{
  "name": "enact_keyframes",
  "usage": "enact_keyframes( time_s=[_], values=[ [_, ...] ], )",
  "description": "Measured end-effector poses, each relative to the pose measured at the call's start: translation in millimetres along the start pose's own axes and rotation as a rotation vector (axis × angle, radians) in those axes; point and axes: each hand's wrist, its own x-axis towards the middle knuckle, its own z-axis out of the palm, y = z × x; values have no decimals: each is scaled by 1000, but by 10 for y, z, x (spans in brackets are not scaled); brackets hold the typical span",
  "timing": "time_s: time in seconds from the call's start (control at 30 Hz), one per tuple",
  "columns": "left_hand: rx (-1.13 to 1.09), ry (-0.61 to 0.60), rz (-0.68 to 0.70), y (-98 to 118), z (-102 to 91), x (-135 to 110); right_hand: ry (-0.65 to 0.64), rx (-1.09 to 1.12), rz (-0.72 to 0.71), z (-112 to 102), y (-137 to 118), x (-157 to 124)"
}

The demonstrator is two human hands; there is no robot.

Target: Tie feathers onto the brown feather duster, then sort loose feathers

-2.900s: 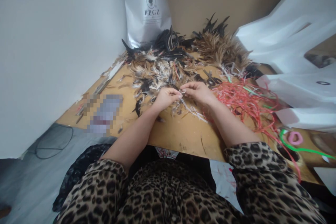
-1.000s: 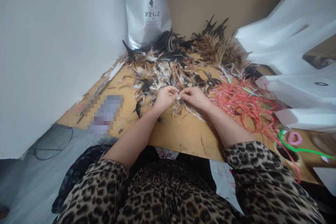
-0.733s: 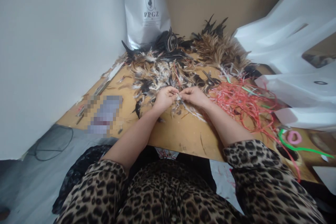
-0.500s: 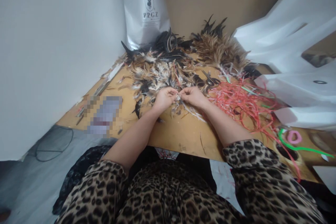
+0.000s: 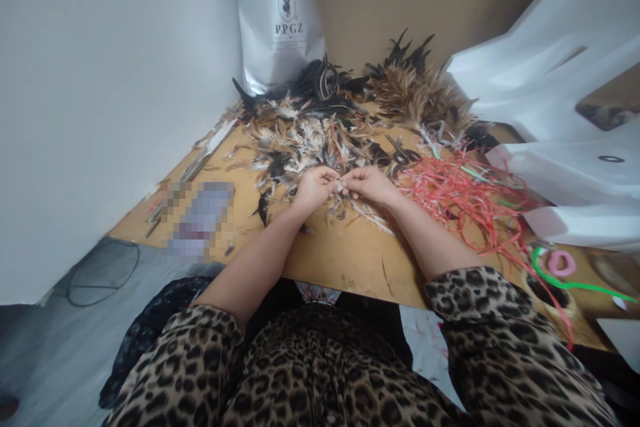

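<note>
Both hands are right up against each other over the middle of the table (image 5: 345, 260), fingertips almost meeting. The left hand (image 5: 316, 188) has its thumb and fingers pinched on a little whitish bit (image 5: 340, 185), and the right hand (image 5: 371, 185) is pinching at the same bit from the other side. It's way too small to make out what it actually is. Some white strips (image 5: 374, 219) trail across the table just below the right hand.

Just past the hands there's a messy pile of brown and white feathers (image 5: 300, 137), with long black feathers (image 5: 320, 105) at its far side. To the far right of that sits a fluffy brown feather bunch (image 5: 425, 93), dark tips at the back. The scissors (image 5: 404, 152) lie between that bunch and the right hand. Right next to them is a big tangle of red strips (image 5: 450, 190).

Further right, near side, you've got a pink ring (image 5: 552, 263) beside a bright green strip (image 5: 585, 285). Over on the left there's a pixelated patch covering something, and thin sticks (image 5: 193, 167) along the left edge. A silver bag (image 5: 280, 47) printed PPGZ stands at the far end.
</note>
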Motion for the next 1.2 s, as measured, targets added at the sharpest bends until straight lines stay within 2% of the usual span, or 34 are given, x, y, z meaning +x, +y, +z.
enact_keyframes(
  time_s=[0.2,0.53,0.83,1.2],
  values=[
    [11,-3,-11,-4,0,5,1,-1,-13,-8,18,8],
    [6,-2,-39,17,16,-4,72,-67,-87,34,74,42],
    [-19,4,-40,20,21,-2,37,-79,-116,21,77,34],
    [19,96,-139,147,0,-44,177,-41,-101,-62,18,5]
  ],
)
